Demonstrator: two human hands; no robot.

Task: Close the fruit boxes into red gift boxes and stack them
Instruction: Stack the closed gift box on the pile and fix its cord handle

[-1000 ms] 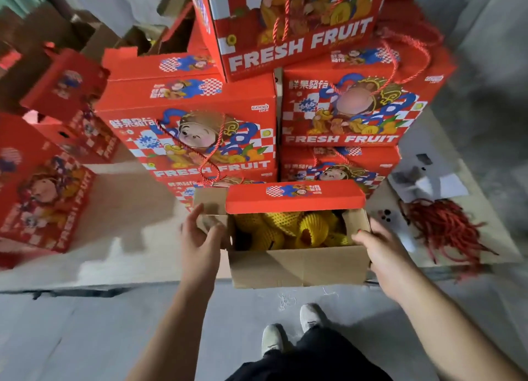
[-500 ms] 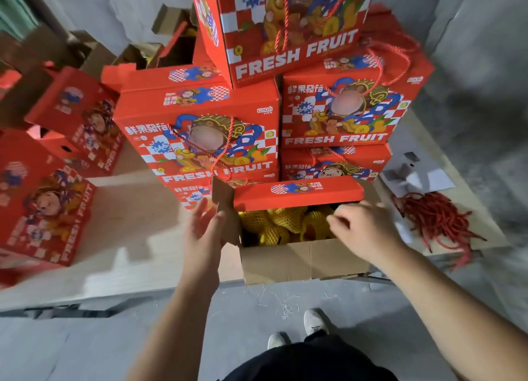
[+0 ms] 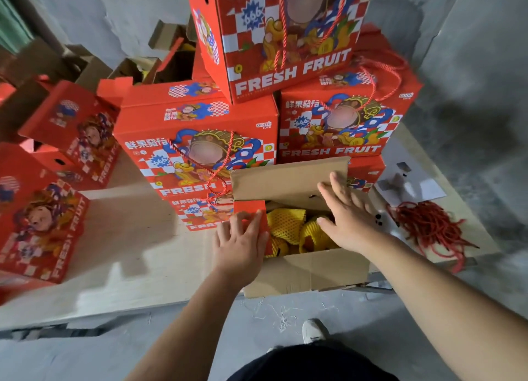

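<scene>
An open fruit box (image 3: 308, 272) stands at the platform's front edge, its brown near wall facing me. Yellow net-wrapped fruit (image 3: 288, 223) shows inside. My left hand (image 3: 240, 243) presses flat on the small red left flap (image 3: 253, 212), folded inward over the fruit. My right hand (image 3: 345, 212) hovers with spread fingers over the right side of the opening, just in front of the raised brown back flap (image 3: 288, 180). Behind the box rises a stack of closed red gift boxes (image 3: 200, 140) printed FRESH FRUIT, with red rope handles.
More red boxes (image 3: 40, 226) stand and lean at the left. Opened cartons (image 3: 168, 63) lie at the back left. A pile of red rope handles (image 3: 428, 229) and paper scraps lie at the right. My shoe (image 3: 314, 330) is on the grey floor below the platform edge (image 3: 114, 309).
The long red flap has swung up, showing its brown inside. My left hand folded the left flap inward. My right hand opened and moved right over the box.
</scene>
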